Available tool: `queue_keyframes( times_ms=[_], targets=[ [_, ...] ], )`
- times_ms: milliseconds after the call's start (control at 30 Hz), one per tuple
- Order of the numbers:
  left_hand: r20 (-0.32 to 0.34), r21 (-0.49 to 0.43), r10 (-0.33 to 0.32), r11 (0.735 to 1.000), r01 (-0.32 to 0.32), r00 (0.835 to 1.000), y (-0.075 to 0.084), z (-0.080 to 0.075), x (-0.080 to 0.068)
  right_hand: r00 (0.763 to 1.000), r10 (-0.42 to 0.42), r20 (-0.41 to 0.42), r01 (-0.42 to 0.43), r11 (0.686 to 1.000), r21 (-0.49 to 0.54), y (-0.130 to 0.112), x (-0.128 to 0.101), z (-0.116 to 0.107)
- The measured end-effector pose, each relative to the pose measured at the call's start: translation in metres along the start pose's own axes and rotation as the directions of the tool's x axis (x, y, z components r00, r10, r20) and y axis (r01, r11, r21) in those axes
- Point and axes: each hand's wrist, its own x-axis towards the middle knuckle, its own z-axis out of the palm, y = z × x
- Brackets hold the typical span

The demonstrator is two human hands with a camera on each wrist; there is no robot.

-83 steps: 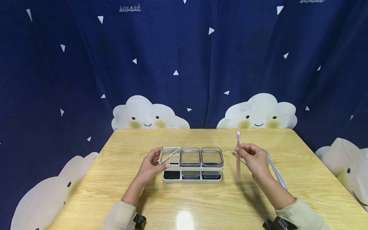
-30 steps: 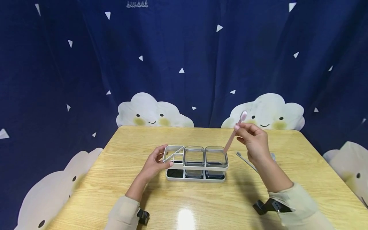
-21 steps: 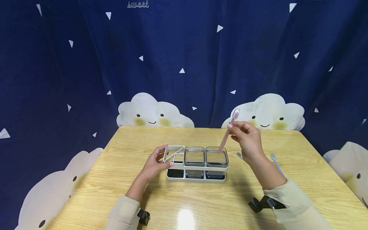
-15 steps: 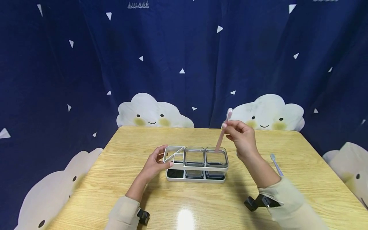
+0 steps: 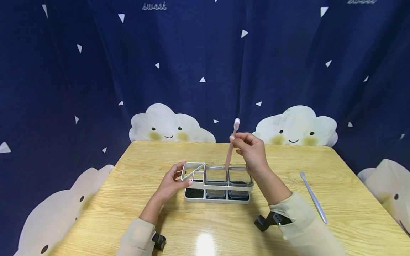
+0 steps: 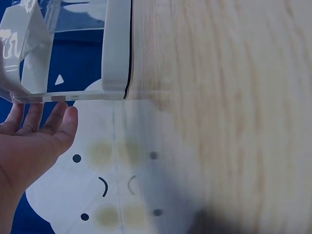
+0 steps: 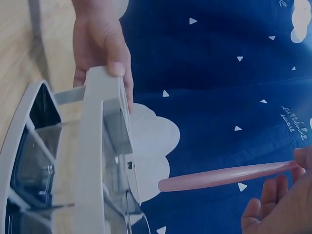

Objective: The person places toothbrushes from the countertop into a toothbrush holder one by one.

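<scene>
Right hand [image 5: 250, 148] pinches pink toothbrush [image 5: 231, 145] near-upright, handle tip just above holder's [image 5: 215, 183] middle cup; left hand [image 5: 171, 182] grips holder's end.

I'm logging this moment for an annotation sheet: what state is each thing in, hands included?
Pink toothbrush: upright, bristles up, lifted over the cups.
Right hand: pinches the pink toothbrush.
Left hand: holds the holder's left end.
Holder: upright on the table.
Two clear cups: seated in the holder, empty.
Blue toothbrush: lying flat, untouched.
</scene>
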Motion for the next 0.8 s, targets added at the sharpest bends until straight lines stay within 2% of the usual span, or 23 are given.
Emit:
queue_keyframes(
  times_ms=[133,500,800],
  targets=[
    [0.001,0.007,-0.01,1.0,0.01,1.0,-0.001,0.0,0.001,1.0,0.02,-0.008,-0.02,1.0,0.016,0.002,0.003,0.009],
    [-0.006,-0.005,-0.012,1.0,0.012,1.0,-0.001,-0.001,-0.001,0.997,0.07,0.034,-0.072,0.996,0.05,0.012,0.001,0.039],
    [-0.002,-0.008,-0.032,0.999,0.032,0.999,0.0,0.0,0.0,0.995,0.041,0.09,-0.045,0.998,0.048,0.02,-0.004,0.062]
  ],
)
